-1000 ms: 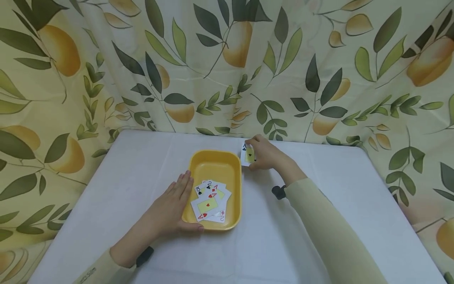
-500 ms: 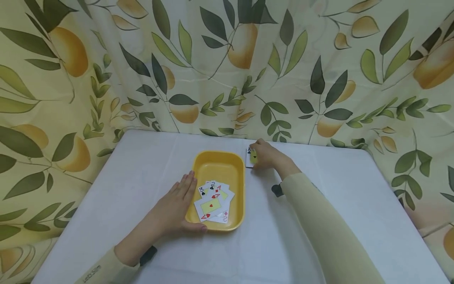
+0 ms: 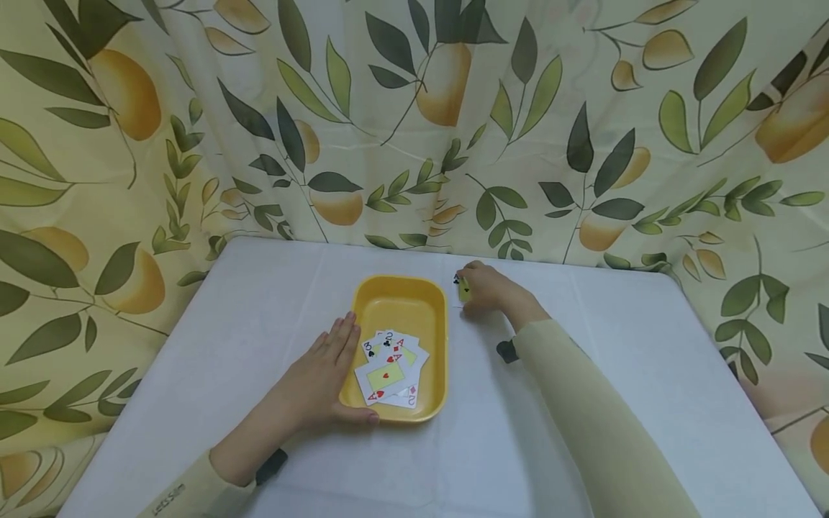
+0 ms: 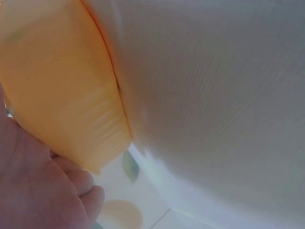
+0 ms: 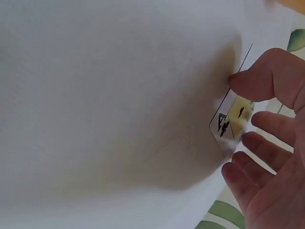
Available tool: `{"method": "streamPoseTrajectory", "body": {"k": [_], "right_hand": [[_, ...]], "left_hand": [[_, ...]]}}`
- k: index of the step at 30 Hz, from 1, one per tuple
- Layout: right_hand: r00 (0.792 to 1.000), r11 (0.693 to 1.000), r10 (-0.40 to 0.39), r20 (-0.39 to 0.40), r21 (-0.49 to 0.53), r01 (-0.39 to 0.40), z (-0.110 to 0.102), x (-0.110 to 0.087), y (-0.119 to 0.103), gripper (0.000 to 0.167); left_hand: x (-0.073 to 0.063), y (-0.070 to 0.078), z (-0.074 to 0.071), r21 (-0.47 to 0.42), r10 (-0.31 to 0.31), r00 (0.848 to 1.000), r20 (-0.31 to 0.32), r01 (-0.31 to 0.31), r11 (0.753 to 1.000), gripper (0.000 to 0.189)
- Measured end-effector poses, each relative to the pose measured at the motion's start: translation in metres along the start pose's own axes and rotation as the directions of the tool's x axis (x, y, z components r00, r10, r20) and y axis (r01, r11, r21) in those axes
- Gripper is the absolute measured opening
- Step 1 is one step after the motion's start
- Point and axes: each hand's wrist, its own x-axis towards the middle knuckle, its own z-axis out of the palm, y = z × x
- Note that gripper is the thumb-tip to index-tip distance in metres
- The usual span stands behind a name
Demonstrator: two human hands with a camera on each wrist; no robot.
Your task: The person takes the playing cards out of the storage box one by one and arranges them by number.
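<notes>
Fingers (image 5: 267, 150) of the right hand (image 3: 491, 289) pinch a black ace (image 3: 464, 290) across its width, thumb at one side and fingertips at the other, close to the middle of the far edge of the desk (image 3: 272, 302). Whether the card touches the desk surface, I cannot tell. Just left of it, reaching closer to the near edge, sits a yellow tray (image 3: 398, 309). Against the tray's left rim rests the left hand (image 3: 314, 381), its fingers straight and close together, the thumb at the near rim. Toward the tray's near end lies an overlapping card pile (image 3: 413, 354), with the ace of hearts (image 3: 386, 376) uppermost. Beyond the desk's far edge hangs a fruit-and-leaf cloth (image 3: 537, 165).
</notes>
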Motion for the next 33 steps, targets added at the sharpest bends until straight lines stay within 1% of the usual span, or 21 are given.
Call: {"method": "streamPoseTrajectory", "body": {"k": [2, 4, 6, 8, 11, 14, 15, 17, 19, 21, 23, 26, 29, 31, 33], "right_hand": [[1.000, 1.000, -0.004, -0.009, 0.003, 0.004, 0.001, -0.002, 0.000, 0.080], [0.999, 0.999, -0.020, -0.043, 0.024, 0.021, 0.000, -0.007, 0.000, 0.081], [0.995, 0.998, -0.043, -0.093, 0.048, 0.047, -0.002, -0.015, -0.002, 0.082], [0.985, 0.994, -0.064, -0.159, 0.080, 0.078, -0.004, -0.028, -0.008, 0.080], [0.958, 0.985, -0.111, -0.263, 0.099, 0.142, -0.008, -0.051, -0.026, 0.074], [0.919, 0.973, -0.174, -0.355, 0.084, 0.217, -0.009, -0.074, -0.052, 0.065], [0.905, 0.967, -0.201, -0.375, 0.069, 0.243, -0.007, -0.081, -0.061, 0.062], [0.888, 0.959, -0.247, -0.388, 0.031, 0.280, 0.000, -0.094, -0.081, 0.053], [0.885, 0.948, -0.303, -0.352, -0.018, 0.317, 0.012, -0.103, -0.099, 0.043], [0.888, 0.931, -0.363, -0.283, -0.078, 0.356, 0.026, -0.108, -0.114, 0.033], [0.889, 0.910, -0.412, -0.200, -0.143, 0.390, 0.039, -0.109, -0.125, 0.026], [0.893, 0.885, -0.440, -0.094, -0.217, 0.413, 0.054, -0.107, -0.135, 0.022], [0.897, 0.866, -0.440, -0.040, -0.281, 0.413, 0.062, -0.103, -0.138, 0.023], [0.896, 0.858, -0.443, -0.033, -0.305, 0.413, 0.065, -0.102, -0.138, 0.024], [0.895, 0.857, -0.444, -0.035, -0.308, 0.413, 0.066, -0.100, -0.137, 0.026]], "left_hand": [[0.000, 0.000, 0.000, 0.001, 0.001, 1.000, 0.000, -0.001, 1.000, 0.138], [0.000, 0.001, 0.000, 0.003, 0.002, 1.000, 0.000, -0.002, 1.000, 0.138], [0.000, 0.001, -0.001, 0.005, 0.004, 1.000, -0.001, -0.004, 1.000, 0.138], [0.000, 0.002, -0.001, 0.013, 0.007, 1.000, -0.003, -0.007, 1.000, 0.138], [-0.001, 0.002, -0.002, 0.018, 0.008, 1.000, -0.007, -0.007, 1.000, 0.138], [-0.002, 0.002, -0.003, 0.022, 0.003, 1.000, -0.009, -0.003, 1.000, 0.138], [-0.002, 0.002, -0.003, 0.023, 0.002, 1.000, -0.009, -0.002, 1.000, 0.138], [-0.003, 0.002, -0.003, 0.022, 0.004, 1.000, -0.009, -0.004, 1.000, 0.138], [-0.003, 0.002, -0.003, 0.019, 0.007, 1.000, -0.009, -0.007, 1.000, 0.138], [-0.003, 0.002, -0.004, 0.017, 0.007, 1.000, -0.007, -0.006, 1.000, 0.138], [-0.003, 0.002, -0.005, 0.012, 0.005, 1.000, -0.003, -0.005, 1.000, 0.137], [-0.004, 0.002, -0.005, 0.012, 0.008, 1.000, -0.003, -0.008, 1.000, 0.136], [-0.004, 0.002, -0.004, 0.015, 0.025, 1.000, -0.016, -0.024, 1.000, 0.134], [-0.003, 0.002, -0.003, 0.018, 0.031, 0.999, -0.021, -0.031, 0.999, 0.134], [-0.003, 0.002, -0.002, 0.015, 0.031, 0.999, -0.024, -0.030, 0.999, 0.134]]}}
